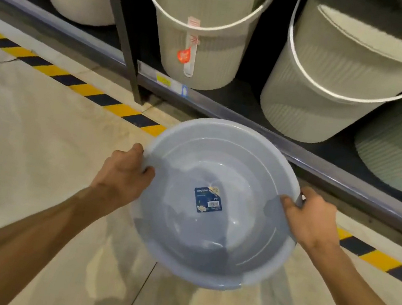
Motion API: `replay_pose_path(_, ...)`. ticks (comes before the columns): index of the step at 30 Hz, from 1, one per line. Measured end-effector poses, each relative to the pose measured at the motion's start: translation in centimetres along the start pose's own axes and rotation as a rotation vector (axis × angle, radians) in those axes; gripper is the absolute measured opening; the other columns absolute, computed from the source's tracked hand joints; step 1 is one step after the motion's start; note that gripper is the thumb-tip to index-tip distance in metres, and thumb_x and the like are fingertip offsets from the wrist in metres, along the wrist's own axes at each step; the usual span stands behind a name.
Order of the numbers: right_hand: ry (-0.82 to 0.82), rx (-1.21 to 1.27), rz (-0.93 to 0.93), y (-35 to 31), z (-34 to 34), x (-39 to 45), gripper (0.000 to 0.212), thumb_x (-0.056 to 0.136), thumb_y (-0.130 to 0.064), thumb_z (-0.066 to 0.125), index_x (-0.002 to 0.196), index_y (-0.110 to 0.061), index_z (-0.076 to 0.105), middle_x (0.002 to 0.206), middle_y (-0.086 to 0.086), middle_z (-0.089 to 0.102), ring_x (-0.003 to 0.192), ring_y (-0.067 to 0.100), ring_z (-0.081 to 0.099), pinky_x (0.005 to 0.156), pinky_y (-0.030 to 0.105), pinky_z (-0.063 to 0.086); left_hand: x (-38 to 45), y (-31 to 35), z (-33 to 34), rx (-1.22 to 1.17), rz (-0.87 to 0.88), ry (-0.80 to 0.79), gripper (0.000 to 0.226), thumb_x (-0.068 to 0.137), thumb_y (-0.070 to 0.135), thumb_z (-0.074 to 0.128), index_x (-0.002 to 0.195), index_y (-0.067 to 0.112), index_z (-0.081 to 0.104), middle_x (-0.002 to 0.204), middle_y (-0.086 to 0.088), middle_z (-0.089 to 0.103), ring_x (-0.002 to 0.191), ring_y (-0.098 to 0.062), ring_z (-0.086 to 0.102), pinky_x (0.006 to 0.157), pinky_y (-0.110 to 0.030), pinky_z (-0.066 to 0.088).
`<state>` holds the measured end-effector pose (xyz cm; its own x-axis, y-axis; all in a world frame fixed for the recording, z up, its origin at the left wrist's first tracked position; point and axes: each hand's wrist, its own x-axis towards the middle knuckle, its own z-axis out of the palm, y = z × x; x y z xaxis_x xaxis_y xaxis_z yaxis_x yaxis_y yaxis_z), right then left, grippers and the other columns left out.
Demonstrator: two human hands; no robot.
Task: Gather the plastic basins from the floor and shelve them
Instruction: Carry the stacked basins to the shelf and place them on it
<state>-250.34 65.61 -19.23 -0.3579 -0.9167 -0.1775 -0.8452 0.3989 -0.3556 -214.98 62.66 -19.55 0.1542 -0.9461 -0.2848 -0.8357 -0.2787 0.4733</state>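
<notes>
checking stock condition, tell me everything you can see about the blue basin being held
The round pale blue plastic basin looks smooth and glossy, with a wide rolled rim and stepped rings down its inner wall. A dark blue square label with a barcode sits on its inside bottom. It is empty, open side up, tilted slightly, held above the glossy tiled floor in front of the low shelf. The left hand grips its left rim and the right hand its right rim, thumbs inside.

**Floor and bottom shelf in front of you**

Below you lies a glossy beige tiled floor (22, 149) with a yellow-and-black hazard stripe (80, 87) running along the shelf's foot. The dark bottom shelf (253, 118) carries ribbed pale buckets (199, 45) standing side by side, white handles hanging down; a yellow price tag (163, 81) sits on its front rail.
</notes>
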Motion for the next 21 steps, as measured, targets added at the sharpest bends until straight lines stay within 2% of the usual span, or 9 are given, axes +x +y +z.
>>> replay_pose_path(3,-0.022,-0.053,-0.012,0.6,1.9,0.3,0.018,0.092,-0.034,0.063,0.089,-0.018,0.055,0.081,0.008,0.056,0.07,0.03,0.046,0.065,0.034,0.038,0.4,-1.2,1.8,0.012,0.006,-0.034,0.023,0.089,0.032,0.056,0.081,0.016,0.041,0.084,-0.013,0.056,0.072,-0.038,0.061,0.067,-0.048,0.06)
replay_pose_path(5,-0.018,-0.09,0.007,0.6,2.5,0.4,0.019,0.092,-0.036,0.061,0.093,-0.019,0.051,0.081,0.007,0.054,0.065,0.027,0.045,0.059,0.032,0.037,0.6,-1.3,2.5,0.036,0.031,-0.039,0.024,0.091,0.029,0.056,0.083,0.014,0.04,0.085,-0.015,0.055,0.073,-0.04,0.059,0.068,-0.049,0.059)
replay_pose_path(10,-0.019,-0.275,0.03,0.3,2.8,0.5,0.025,0.095,-0.048,0.051,0.098,-0.024,0.043,0.084,0.004,0.054,0.072,0.03,0.05,0.063,0.035,0.04,0.7,-1.4,3.1,0.1,0.086,-0.057,0.022,0.095,0.029,0.053,0.088,0.013,0.04,0.074,-0.005,0.046,0.071,-0.037,0.058,0.064,-0.045,0.054)
replay_pose_path(14,-0.027,-0.467,-0.005,0.4,2.7,0.5,0.028,0.098,-0.054,0.04,0.099,-0.026,0.036,0.078,0.0,0.053,0.061,0.024,0.048,0.06,0.033,0.038,0.7,-1.4,3.4,0.13,0.069,-0.071,0.021,0.097,0.031,0.051,0.094,0.015,0.038,0.072,-0.001,0.042,0.068,-0.032,0.056,0.063,-0.039,0.048)
replay_pose_path(18,-0.048,-0.395,0.012,0.9,3.5,0.6,0.027,0.1,-0.054,0.04,0.103,-0.028,0.032,0.073,-0.004,0.051,0.056,0.016,0.047,0.057,0.032,0.042,0.6,-1.7,4.0,0.132,0.052,-0.045,0.022,0.099,0.036,0.048,0.099,0.019,0.034,0.071,0.002,0.04,0.058,-0.018,0.044,0.062,-0.038,0.044)
replay_pose_path(20,-0.088,-0.268,0.042,1.6,4.1,0.6,0.028,0.099,-0.053,0.043,0.106,-0.027,0.036,0.078,-0.003,0.055,0.06,0.017,0.052,0.061,0.035,0.049,0.1,-2.1,4.6,0.068,-0.001,-0.056,0.027,0.098,0.04,0.049,0.099,0.017,0.035,0.075,-0.003,0.045,0.064,-0.027,0.051,0.063,-0.042,0.05)
replay_pose_path(21,-0.128,-0.18,0.066,1.9,4.5,0.5,0.029,0.098,-0.052,0.047,0.108,-0.026,0.038,0.085,0.0,0.059,0.067,0.022,0.059,0.066,0.039,0.054,-0.3,-2.3,4.8,0.001,-0.04,-0.077,0.03,0.097,0.042,0.052,0.099,0.017,0.036,0.079,-0.005,0.048,0.07,-0.032,0.055,0.065,-0.045,0.055)
